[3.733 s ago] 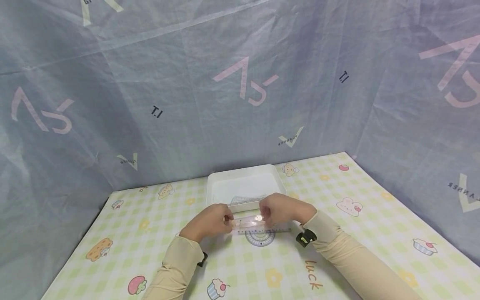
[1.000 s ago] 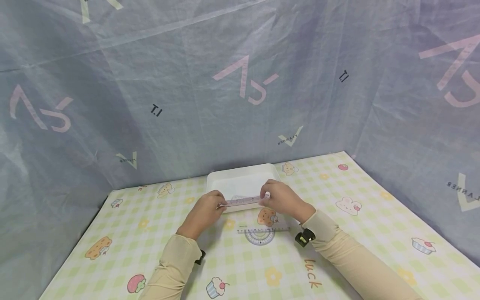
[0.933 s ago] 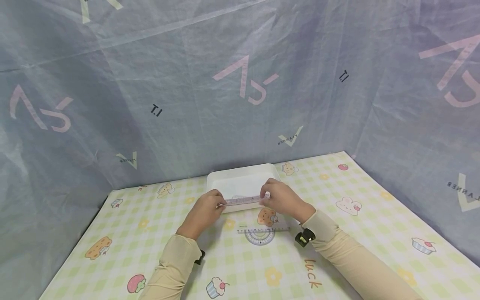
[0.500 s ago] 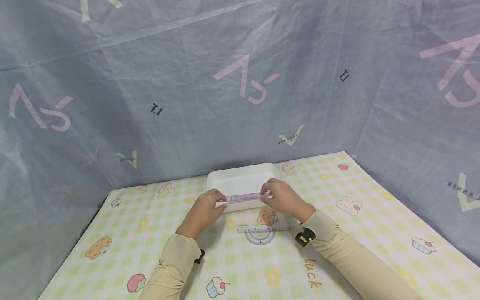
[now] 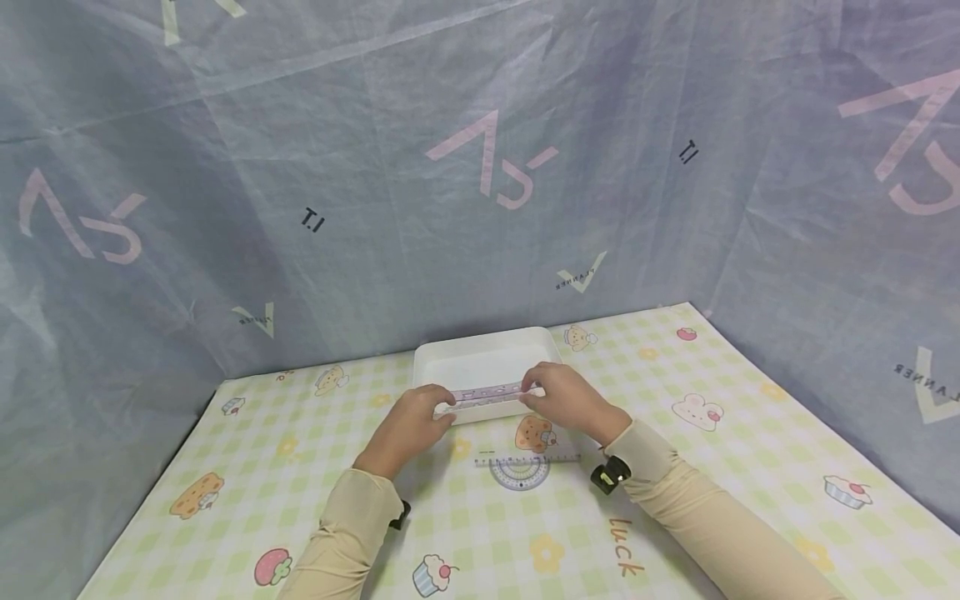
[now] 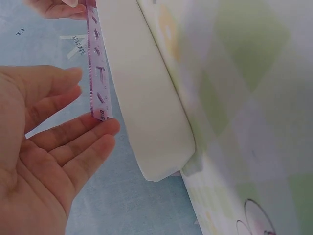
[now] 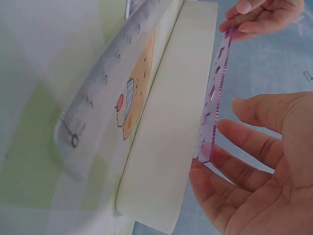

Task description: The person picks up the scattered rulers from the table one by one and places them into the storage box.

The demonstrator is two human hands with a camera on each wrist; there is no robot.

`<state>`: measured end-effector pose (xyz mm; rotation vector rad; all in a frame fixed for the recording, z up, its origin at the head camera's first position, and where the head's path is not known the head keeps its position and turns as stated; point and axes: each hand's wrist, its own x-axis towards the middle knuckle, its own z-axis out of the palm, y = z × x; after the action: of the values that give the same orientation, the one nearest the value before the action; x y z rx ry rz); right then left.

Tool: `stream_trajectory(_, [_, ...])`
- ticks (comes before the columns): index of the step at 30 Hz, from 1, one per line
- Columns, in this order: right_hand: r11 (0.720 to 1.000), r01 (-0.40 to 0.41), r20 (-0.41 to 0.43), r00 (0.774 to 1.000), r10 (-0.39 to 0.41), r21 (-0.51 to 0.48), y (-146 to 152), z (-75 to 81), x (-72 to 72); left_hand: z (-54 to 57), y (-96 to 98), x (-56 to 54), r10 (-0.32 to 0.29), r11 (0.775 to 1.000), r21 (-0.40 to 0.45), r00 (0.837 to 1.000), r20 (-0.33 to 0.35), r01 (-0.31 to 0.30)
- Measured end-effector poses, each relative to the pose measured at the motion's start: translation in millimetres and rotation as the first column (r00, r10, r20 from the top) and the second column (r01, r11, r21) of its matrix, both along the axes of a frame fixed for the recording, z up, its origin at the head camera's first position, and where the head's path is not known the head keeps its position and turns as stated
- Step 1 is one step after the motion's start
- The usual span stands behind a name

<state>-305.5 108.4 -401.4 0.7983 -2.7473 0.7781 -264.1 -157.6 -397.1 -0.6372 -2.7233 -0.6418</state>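
Observation:
A purple see-through stencil ruler (image 5: pixel 489 392) with cut-out shapes lies along the front side of the white tray (image 5: pixel 487 412). My left hand (image 5: pixel 408 423) is at its left end. In the left wrist view, the fingertips touch the end of the ruler (image 6: pixel 100 73), while the thumb stands apart from it. At the right end is my right hand (image 5: pixel 568 402). Its fingers are loosely bent against the ruler (image 7: pixel 213 98) in the right wrist view, the thumb away from it. Whether the ruler rests on the rim or only on fingers, I cannot tell.
A clear ruler with a half-round protractor (image 5: pixel 519 473) lies on the checked tablecloth (image 5: pixel 330 483) in front of the tray. Behind the tray hangs a grey-blue cloth (image 5: pixel 375 250), with more of it at both sides.
The purple ruler has gone from above the tablecloth to the tray's front. Both hands pinched its ends; their thumbs have since come away. The clear pieces seen in the tray are now covered.

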Motion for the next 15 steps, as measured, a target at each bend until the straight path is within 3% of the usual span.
stream_trajectory(11, [0.999, -0.002, 0.047, 0.999, 0.000, 0.038, -0.3, -2.2, -0.2, -5.4, 0.5, -1.9, 0.013, 0.999, -0.053, 0.993, 0.118, -0.007])
stream_trajectory(15, [0.999, 0.005, 0.044, 0.999, -0.007, 0.041, -0.4, -1.7, -0.3, -6.1, 0.7, -1.5, 0.030, 0.997, -0.080, 0.992, 0.120, -0.021])
